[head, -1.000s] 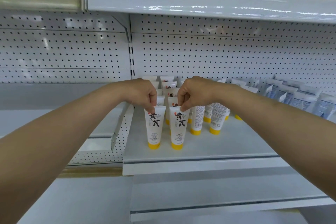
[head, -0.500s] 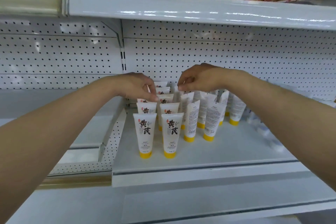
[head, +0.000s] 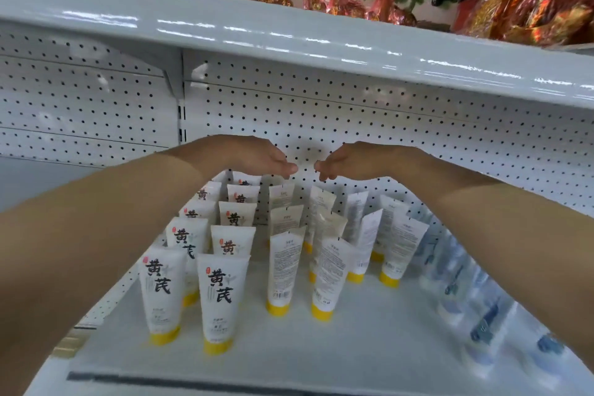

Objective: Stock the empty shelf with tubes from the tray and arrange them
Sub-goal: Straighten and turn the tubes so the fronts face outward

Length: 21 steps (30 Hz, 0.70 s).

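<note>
L hand [head: 257, 156], R hand [head: 345, 162] higher now, empty, loose, over rear tubes [head: 243, 197]

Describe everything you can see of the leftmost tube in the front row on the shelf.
The tube is white, apparently glossy plastic, printed with two large black characters, a small red mark at the upper left and fine print lower down. It stands upright on its yellow cap, flat crimped end up, on the white shelf, heading the left column. It stands apart from its front-row neighbour; only the shelf visibly touches it.
</note>
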Tool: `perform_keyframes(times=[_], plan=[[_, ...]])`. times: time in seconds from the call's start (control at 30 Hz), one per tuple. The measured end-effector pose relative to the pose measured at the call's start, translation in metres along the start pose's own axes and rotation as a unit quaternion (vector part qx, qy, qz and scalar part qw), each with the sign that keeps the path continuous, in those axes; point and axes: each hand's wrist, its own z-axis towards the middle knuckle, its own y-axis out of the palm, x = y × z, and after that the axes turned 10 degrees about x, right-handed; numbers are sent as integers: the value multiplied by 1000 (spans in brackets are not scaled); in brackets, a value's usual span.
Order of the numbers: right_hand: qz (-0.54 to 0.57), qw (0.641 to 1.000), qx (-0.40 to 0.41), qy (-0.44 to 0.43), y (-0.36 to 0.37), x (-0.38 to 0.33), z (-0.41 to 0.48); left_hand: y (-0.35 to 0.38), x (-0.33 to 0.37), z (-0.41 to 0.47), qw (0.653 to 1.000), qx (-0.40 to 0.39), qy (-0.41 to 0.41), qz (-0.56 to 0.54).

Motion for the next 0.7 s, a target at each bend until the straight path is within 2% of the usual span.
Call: perform_keyframes(times=[0.3, 0.57, 0.7], plan=[[28, 997, -48, -61, 19, 35, 48, 29, 15, 49, 996, -73, -56, 20], [98, 988, -49, -109, 27, 42, 61, 29, 7, 69, 998, -55, -30, -25], [73, 990, -40, -115, 30, 43, 65, 29, 4, 79, 997, -58, -20, -52]])
